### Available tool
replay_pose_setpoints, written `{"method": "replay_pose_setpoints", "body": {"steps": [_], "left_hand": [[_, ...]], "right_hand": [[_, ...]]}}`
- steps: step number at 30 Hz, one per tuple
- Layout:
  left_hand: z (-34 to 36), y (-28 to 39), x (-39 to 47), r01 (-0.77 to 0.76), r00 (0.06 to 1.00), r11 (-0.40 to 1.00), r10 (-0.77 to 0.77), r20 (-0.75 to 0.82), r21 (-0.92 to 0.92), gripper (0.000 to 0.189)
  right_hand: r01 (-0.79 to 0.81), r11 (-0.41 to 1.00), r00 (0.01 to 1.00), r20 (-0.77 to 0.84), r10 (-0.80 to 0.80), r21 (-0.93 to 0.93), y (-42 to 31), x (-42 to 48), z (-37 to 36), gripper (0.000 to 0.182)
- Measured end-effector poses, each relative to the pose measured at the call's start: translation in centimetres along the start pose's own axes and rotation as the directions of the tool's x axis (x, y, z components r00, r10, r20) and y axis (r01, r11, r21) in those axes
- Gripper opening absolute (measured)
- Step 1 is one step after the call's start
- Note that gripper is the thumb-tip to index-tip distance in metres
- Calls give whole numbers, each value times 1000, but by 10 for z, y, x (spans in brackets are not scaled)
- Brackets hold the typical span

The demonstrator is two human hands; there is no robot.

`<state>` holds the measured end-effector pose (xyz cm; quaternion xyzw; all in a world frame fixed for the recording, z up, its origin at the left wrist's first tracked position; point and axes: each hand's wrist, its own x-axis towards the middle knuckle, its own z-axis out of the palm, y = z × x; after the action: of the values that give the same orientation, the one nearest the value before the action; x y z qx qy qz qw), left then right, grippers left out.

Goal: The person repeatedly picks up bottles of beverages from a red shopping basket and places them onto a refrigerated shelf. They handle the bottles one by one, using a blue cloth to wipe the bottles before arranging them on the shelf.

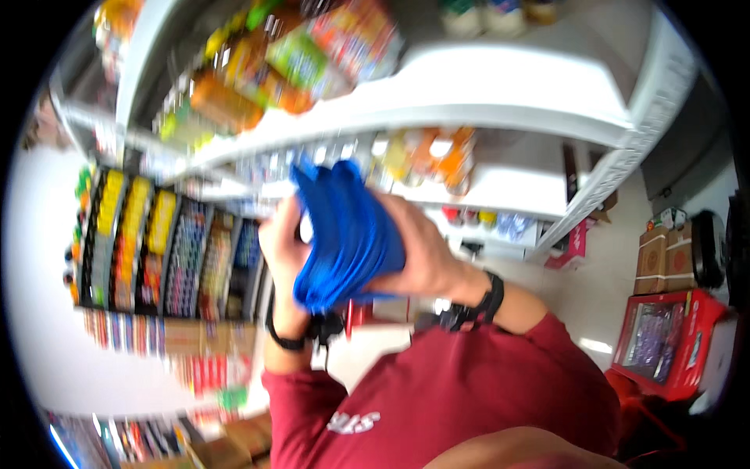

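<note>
A folded blue cloth (351, 240), stacked in several layers, is held up in front of my chest. Its left edge lies against my left hand (284, 243), whose fingers curl at that side. My right hand (425, 249) grips the cloth from the right, with the palm against the folds. Motion blur softens the cloth, and the fingertips behind it are hidden. Black straps with small devices circle both wrists.
White metal shelving (492, 111) runs ahead, with bottles (451, 152) and bright packets (304, 64) on it. A black display rack (170, 252) of small packs stands left. Cardboard boxes (662, 258) and a red box (662, 340) sit on the right.
</note>
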<state>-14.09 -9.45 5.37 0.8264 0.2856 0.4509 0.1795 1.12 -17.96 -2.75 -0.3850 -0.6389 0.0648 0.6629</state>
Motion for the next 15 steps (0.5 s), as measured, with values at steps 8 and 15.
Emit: {"method": "replay_pose_setpoints", "body": {"steps": [8, 15], "left_hand": [[54, 87, 55, -197, 973, 965, 214, 85, -173, 21], [83, 159, 119, -380, 883, 896, 425, 197, -231, 31]], "right_hand": [[40, 980, 982, -173, -74, -195, -38, 18, -90, 107], [-139, 932, 960, -275, 45, -334, -30, -21, -146, 98]]}}
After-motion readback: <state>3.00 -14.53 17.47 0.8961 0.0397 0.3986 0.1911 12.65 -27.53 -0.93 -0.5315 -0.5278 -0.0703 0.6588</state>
